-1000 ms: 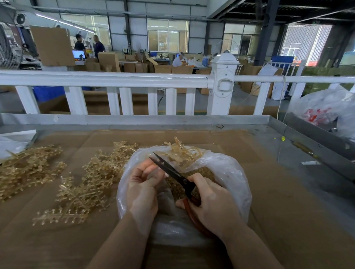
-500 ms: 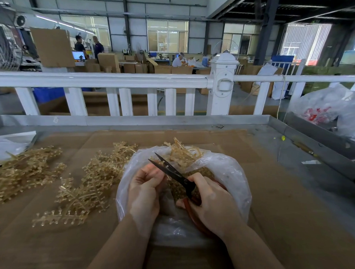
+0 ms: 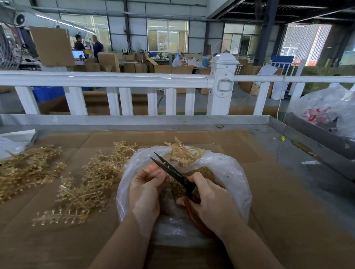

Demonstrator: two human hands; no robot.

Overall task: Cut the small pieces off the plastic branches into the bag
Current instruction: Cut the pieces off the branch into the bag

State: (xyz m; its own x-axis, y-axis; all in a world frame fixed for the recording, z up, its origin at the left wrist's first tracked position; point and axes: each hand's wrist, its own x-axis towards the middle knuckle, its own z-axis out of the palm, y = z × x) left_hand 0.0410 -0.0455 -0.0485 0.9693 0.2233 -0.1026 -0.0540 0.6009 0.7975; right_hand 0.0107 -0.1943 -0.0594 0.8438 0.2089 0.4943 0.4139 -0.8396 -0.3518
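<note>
Head view: a plastic branch pokes out of the far side of the clear bag, which lies open on the cardboard-covered table with a heap of small cut pieces inside it. The left hand has its fingers curled, apparently pinching a bit of branch at the bag's mouth, though what it grips is mostly hidden. The right hand is closed round the red handles of the scissors, whose dark blades stand slightly parted, pointing up and left over the left hand's fingertips. This looks like the snipping step itself: the next move seems to call for seating the piece between the blades and closing them over the bag so the cut bit drops in. More uncut branches lie just left of the bag, another pile farther left. A second bag at right bears red print, too blurred to read.
</note>
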